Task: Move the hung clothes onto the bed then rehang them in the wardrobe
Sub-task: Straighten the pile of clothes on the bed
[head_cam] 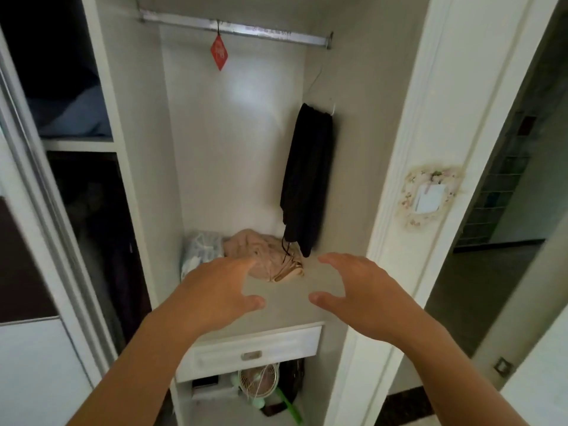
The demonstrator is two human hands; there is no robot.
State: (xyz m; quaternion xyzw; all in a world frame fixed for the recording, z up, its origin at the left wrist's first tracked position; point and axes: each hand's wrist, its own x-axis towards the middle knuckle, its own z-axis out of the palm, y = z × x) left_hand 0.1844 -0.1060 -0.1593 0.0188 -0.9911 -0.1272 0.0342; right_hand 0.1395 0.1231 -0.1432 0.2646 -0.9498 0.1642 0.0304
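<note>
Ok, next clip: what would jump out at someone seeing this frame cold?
Two bare hands, left hand and right hand, reach forward with fingers spread, holding nothing, over the wardrobe shelf. Beyond them a black garment hangs from a hook on the right inner wall, not from the metal rail above, which carries only a red diamond tag. A crumpled beige cloth lies at the back of the shelf.

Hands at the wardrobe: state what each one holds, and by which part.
Nothing. The left hand and right hand are both open and empty, in front of the black garment.
</note>
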